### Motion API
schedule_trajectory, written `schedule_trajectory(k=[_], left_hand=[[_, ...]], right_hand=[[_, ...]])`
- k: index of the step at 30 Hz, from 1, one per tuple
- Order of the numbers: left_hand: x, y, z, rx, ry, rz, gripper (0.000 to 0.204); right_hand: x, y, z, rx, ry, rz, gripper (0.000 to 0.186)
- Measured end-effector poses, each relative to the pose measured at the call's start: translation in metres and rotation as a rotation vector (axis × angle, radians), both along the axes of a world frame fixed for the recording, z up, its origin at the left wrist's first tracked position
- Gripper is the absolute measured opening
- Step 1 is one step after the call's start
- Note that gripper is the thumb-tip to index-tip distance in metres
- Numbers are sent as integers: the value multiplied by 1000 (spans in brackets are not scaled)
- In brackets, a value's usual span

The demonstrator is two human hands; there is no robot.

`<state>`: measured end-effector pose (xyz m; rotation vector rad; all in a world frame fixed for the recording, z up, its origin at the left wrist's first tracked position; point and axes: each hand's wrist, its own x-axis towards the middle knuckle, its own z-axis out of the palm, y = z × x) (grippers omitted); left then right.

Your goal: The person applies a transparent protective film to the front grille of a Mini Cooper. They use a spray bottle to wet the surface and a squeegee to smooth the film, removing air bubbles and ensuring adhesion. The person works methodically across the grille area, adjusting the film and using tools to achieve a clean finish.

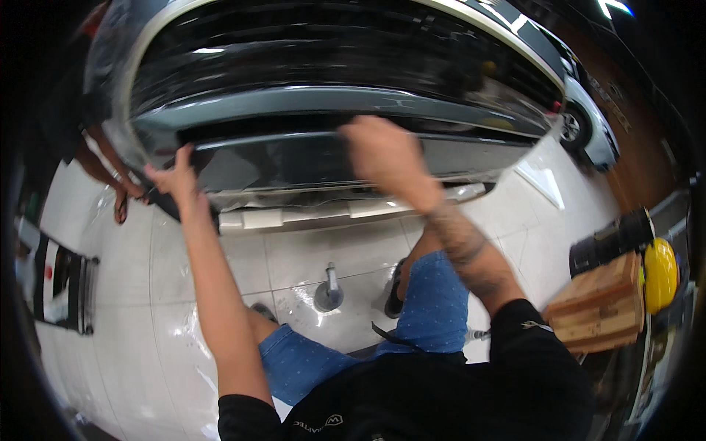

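Observation:
A dark, glossy car panel (272, 162) fills the upper view, with clear film (515, 158) around its edges. My left hand (176, 176) is at the lower left edge of the panel, touching it or the film, thumb and fingers apart. My right hand (382, 154) is over the panel right of middle, motion-blurred, fingers curled; whatever it may hold is hidden. Below the panel is a light bumper strip (261, 219).
Another person's leg (103, 162) stands at the left, near a black wheeled unit (62, 287). A grey nozzled object (329, 295) stands between my feet. At right are a wooden piece (596, 309), a yellow container (660, 275), a black cylinder (610, 242) and another car (592, 143).

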<state>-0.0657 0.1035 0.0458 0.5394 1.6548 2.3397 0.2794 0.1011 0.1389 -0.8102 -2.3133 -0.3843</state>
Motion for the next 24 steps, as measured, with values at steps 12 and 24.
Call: schedule_trajectory(k=[12, 24], left_hand=[[9, -10, 14, 117, -10, -96, 113], [0, -46, 9, 44, 127, -150, 112]], right_hand=[[148, 24, -39, -47, 255, -201, 25], [-134, -10, -176, 77, 534, -393, 19]])
